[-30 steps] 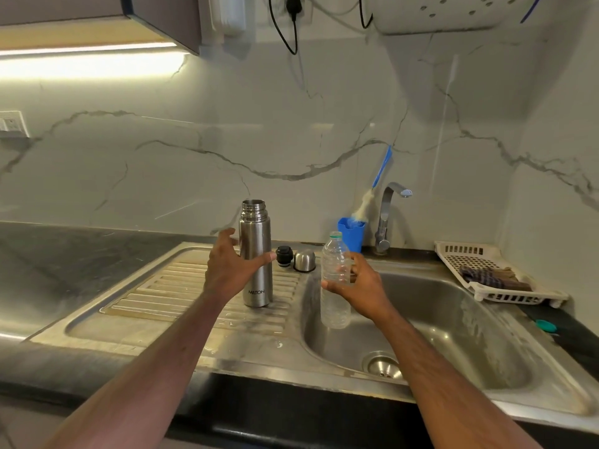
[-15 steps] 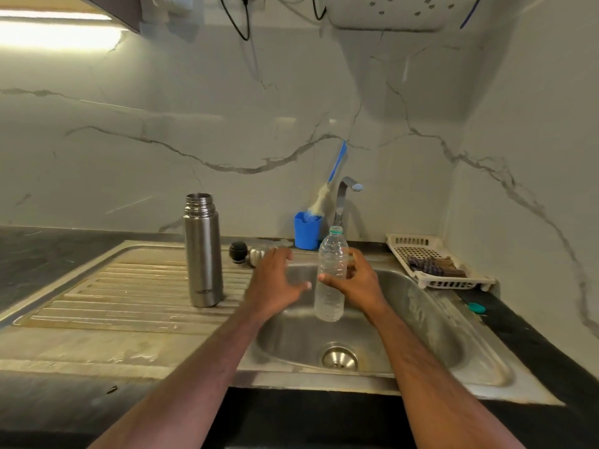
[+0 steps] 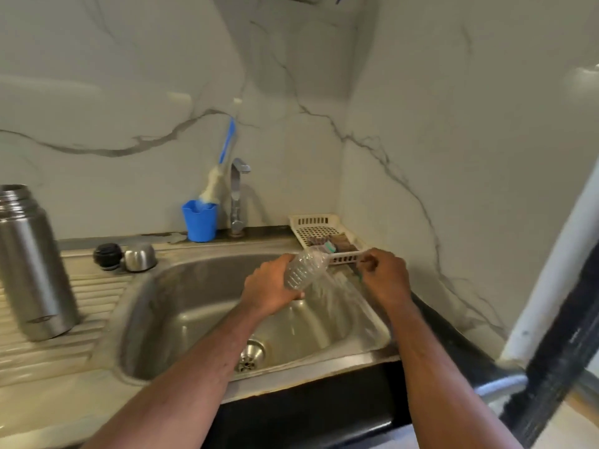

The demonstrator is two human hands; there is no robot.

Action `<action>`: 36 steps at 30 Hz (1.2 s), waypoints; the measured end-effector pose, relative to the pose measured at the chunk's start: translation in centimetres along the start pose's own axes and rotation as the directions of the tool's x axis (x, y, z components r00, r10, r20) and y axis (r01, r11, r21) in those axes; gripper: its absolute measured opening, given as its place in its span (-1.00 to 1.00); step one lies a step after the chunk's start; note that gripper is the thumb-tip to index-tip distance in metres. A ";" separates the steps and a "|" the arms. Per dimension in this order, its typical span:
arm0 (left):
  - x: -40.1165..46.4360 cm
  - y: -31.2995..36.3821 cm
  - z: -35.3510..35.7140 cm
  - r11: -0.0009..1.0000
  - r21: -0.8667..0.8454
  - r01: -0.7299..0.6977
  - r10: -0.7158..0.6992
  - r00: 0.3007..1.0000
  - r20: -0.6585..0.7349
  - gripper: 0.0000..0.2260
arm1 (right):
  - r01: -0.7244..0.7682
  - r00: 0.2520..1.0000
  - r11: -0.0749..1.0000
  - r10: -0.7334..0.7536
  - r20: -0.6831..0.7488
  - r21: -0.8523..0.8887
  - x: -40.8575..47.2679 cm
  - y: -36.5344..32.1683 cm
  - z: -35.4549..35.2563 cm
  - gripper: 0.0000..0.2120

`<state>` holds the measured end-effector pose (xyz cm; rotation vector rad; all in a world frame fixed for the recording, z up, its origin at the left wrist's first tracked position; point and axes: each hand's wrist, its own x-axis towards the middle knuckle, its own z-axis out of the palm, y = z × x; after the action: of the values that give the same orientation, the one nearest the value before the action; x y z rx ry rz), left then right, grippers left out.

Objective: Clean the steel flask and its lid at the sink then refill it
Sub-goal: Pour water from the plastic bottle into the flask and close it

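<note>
Holding a clear plastic bottle (image 3: 304, 270) tilted over the sink (image 3: 181, 306) with the left hand (image 3: 269, 291), fingers wrapped round its lower body. Right hand (image 3: 384, 275) curled just beside the bottle's neck, pinching something small, can't tell what. Steel flask (image 3: 30, 267) standing upright on the drainboard at far left, open-topped, with black stopper (image 3: 107, 256) and steel cap (image 3: 140, 257) near the basin's back corner.

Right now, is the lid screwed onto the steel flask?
No, the steel flask stands open on the drainboard, and its steel lid lies apart beside the black stopper.
</note>
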<state>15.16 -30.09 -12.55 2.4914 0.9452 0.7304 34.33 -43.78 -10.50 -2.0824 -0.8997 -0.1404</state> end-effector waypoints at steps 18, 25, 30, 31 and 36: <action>0.0 -4.4 -2.4 0.991 0.134 0.019 -0.022 1.000 0.021 -0.25 | 0.195 0.973 0.945 -0.153 0.173 -0.264 2.3 1.2 3.3 -0.68; -0.1 -7.7 -3.7 0.982 -0.087 0.166 -0.167 0.986 -0.012 -0.27 | 0.228 0.950 0.961 -0.254 0.179 0.156 1.5 -3.7 8.1 -0.84; 0.5 -9.0 -4.0 0.974 -0.103 0.200 -0.204 0.979 -0.030 -0.34 | 0.045 0.981 0.856 -0.136 0.140 0.515 2.9 -6.8 9.8 -0.88; 0.8 -9.3 -4.0 0.974 -0.106 0.201 -0.205 0.978 -0.034 -0.36 | 0.012 0.981 0.821 -0.121 0.154 0.571 3.1 -7.3 10.2 -0.91; 1.4 -9.5 -3.5 0.975 -0.131 0.179 -0.183 0.983 -0.023 -0.33 | 0.021 0.962 0.704 -0.208 0.178 0.710 3.4 -8.5 12.1 -0.87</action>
<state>9.28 -21.87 -14.10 2.2535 1.0855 0.7525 28.81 -29.66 -11.30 -1.3270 -1.0297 0.3653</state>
